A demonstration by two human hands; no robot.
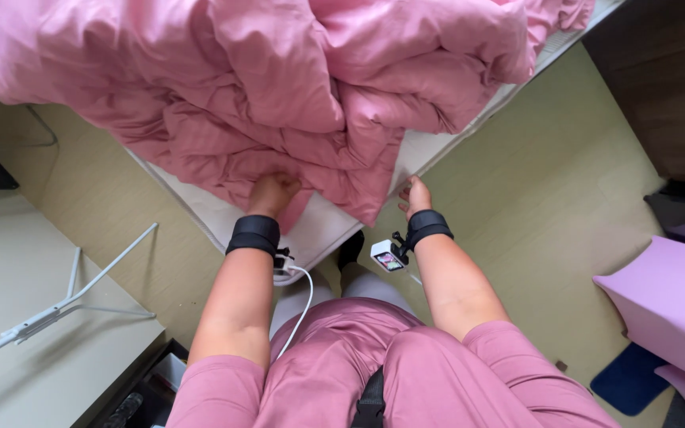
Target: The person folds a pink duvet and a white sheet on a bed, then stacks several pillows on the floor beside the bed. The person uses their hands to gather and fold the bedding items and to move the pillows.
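Left hand (273,192) digs into the pink duvet (279,87), fingers buried, grip unclear; right hand (414,195) loosely curled at its hanging edge over the bed (323,226).

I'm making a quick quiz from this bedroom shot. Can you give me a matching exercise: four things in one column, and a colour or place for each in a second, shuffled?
Things:
1. duvet
2. left hand
3. right hand
4. mat

Descriptions:
A. dark blue, on the floor at the right
B. pink, heaped on the mattress
C. open, beside the duvet's hanging edge
D. fingers tucked under the duvet

Pairs: 1-B, 2-D, 3-C, 4-A
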